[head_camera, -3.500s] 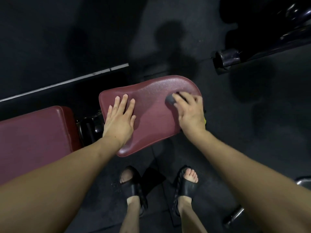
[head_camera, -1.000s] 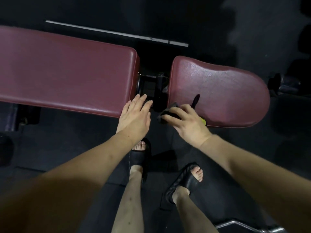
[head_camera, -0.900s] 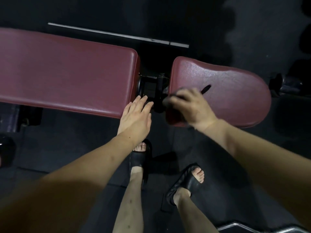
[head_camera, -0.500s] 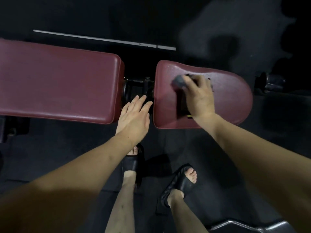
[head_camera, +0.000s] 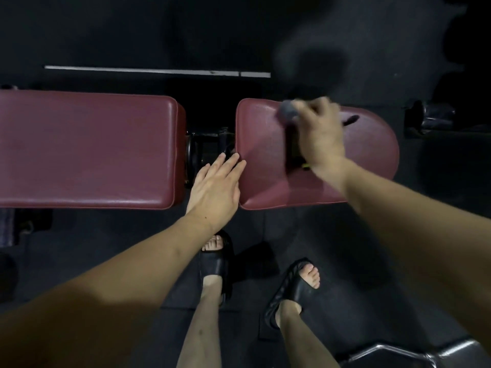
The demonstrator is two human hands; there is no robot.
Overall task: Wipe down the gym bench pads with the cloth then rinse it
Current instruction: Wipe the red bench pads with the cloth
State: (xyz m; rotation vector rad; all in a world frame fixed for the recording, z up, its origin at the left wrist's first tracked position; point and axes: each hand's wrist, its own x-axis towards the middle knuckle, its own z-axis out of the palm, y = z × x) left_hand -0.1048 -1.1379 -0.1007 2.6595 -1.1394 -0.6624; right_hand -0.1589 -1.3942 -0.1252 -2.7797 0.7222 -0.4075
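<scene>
Two dark red bench pads lie side by side: a long back pad (head_camera: 87, 150) on the left and a rounded seat pad (head_camera: 369, 150) on the right. My right hand (head_camera: 318, 134) grips a dark grey cloth (head_camera: 288, 114) and presses it on the far edge of the seat pad; the hand is blurred by motion. My left hand (head_camera: 215, 187) is flat with straight fingers over the gap between the pads, its fingertips at the seat pad's left edge.
A black metal hinge (head_camera: 210, 147) shows in the gap between the pads. Black rubber floor with a white line (head_camera: 156, 71) lies beyond the bench. My feet in black sandals (head_camera: 215, 264) stand below. A dark weight (head_camera: 430, 118) sits at right, a chrome bar (head_camera: 414, 354) at bottom right.
My right hand has slid the cloth from the near edge of the seat pad up to its far edge. My left hand has stayed by the gap.
</scene>
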